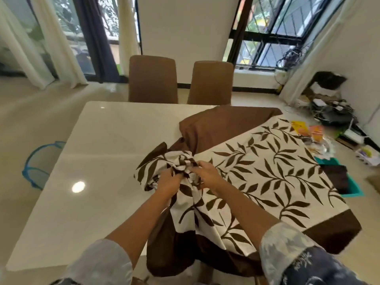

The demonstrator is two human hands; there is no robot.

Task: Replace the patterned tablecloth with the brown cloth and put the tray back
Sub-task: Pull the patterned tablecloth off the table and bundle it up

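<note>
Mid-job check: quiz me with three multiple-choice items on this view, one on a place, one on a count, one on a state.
1. The brown cloth lies: A) on the far right part of the table; B) on a chair; C) on the floor.
2. Number of chairs beyond the table: A) one; B) two; C) four.
3. The left hand and right hand: A) grip the bunched patterned tablecloth; B) hover above it; C) rest on bare tabletop.
Key: 1 A, it lies on the tabletop beside the patterned tablecloth; 2 B, two brown backs show; 3 A, fingers curl into gathered fabric.
</note>
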